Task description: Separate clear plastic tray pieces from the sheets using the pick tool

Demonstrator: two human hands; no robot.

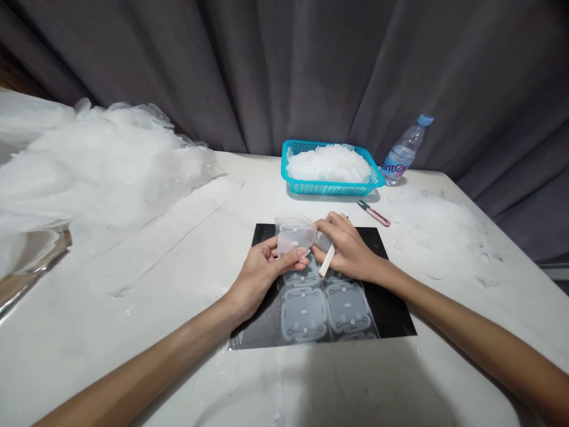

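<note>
Your left hand (262,267) is closed in a pinch on the lifted end of a clear moulded sheet (311,296), thumb and fingers holding the raised flap (294,236) just above the black mat (391,308). Your right hand (349,249) is curled shut around a slim white tool (327,261), its tip angled down to where the flap leaves the rest of the sheet. The sheet itself lies along the middle of the mat, its rounded square pieces in rows running toward you.

To do this well, keep the flap taut but low; pulling it up steeply looks likely to crease the thin plastic. Let the tool work along the outline of one piece at a time, and hold the pinch close to the tool so the sheet does not flutter. The dark mat gives you contrast, so keep the working spot over it and not over the white table (178,332).

For room: the mat's far edge sits near your knuckles, and pink snips (373,213) lie just beyond it to the right, so mind them if you slide outward. The blue basket (331,184), heaped with clear pieces, stands behind them, with a bottle (402,154) beside it that could tip. A large pile of clear film (98,172) fills the far left. Loose scraps (444,237) are scattered on the right. The near part of the table, toward you, is the most open.
</note>
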